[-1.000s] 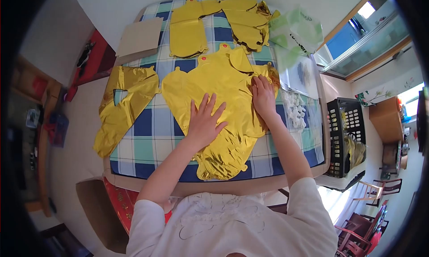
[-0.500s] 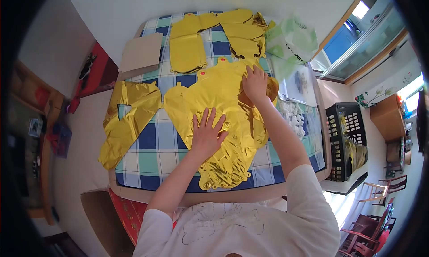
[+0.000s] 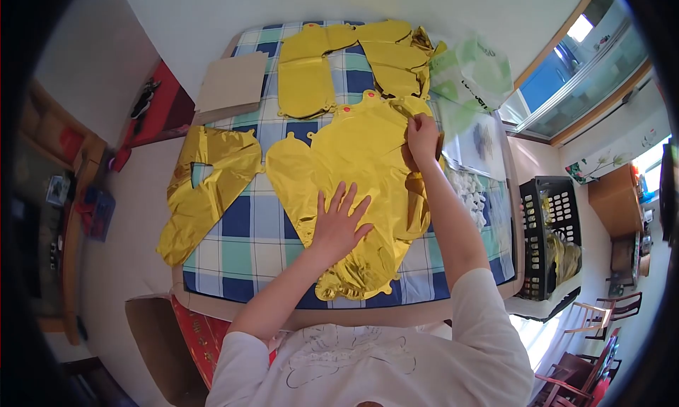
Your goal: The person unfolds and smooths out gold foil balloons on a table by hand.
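Observation:
A large flat gold foil balloon (image 3: 353, 149) lies on the checked cloth, smooth at the top and crinkled toward the near end. Two small red spots mark its far edge. My left hand (image 3: 341, 224) rests on its middle with the fingers spread. At its upper right my right hand (image 3: 423, 140) is closed, pinching the foil edge, where a fold stands up; the fingertips are partly hidden. Another gold foil piece (image 3: 219, 166) lies to the left, meeting the balloon at a small tab. More flat gold foil (image 3: 305, 71) is spread at the far side.
The blue-and-white checked cloth (image 3: 230, 248) covers the table. A cardboard piece (image 3: 230, 85) lies far left; a green-and-white plastic bag (image 3: 470, 74) and small white items (image 3: 470, 198) are on the right. A black crate (image 3: 548, 230) stands beyond the right edge, an open carton (image 3: 159, 343) near left.
My right hand has gone from spread fingers on the foil to a pinch at its upper right edge. The foil under my left hand looks smoother, and that hand stays flat.

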`<action>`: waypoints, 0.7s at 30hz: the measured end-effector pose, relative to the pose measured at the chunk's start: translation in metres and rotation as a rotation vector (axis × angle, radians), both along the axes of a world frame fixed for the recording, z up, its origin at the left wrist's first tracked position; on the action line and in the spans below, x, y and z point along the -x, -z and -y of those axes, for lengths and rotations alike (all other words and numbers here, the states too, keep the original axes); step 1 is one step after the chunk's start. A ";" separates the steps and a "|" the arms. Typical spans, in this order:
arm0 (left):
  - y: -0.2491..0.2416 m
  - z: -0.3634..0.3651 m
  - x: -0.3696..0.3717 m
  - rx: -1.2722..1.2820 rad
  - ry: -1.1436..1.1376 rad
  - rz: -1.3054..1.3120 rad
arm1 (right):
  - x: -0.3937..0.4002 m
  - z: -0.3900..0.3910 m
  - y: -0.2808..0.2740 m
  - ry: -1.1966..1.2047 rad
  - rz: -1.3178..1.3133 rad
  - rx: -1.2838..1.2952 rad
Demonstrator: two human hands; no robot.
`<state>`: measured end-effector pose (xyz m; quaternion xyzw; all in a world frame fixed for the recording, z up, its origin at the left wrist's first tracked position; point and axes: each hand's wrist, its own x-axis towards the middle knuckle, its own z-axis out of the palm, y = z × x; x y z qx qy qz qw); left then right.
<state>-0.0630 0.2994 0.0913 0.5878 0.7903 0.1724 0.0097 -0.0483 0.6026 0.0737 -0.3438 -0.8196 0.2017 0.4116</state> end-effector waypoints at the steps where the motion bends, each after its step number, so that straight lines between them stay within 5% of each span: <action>1: -0.001 0.001 0.001 -0.015 -0.011 0.009 | -0.001 0.001 -0.001 -0.006 -0.017 0.041; 12: -0.008 0.058 -0.017 0.025 0.049 0.085 | -0.008 -0.008 0.002 0.043 0.032 0.185; 15: -0.005 0.062 -0.021 0.012 0.049 0.072 | -0.011 0.024 -0.022 0.034 0.009 -0.216; 18: -0.004 0.060 -0.021 -0.011 0.046 0.067 | -0.043 0.076 -0.050 -0.429 0.359 -0.195; 21: -0.004 0.061 -0.020 -0.013 0.044 0.066 | -0.091 0.119 -0.055 -0.445 0.600 -0.267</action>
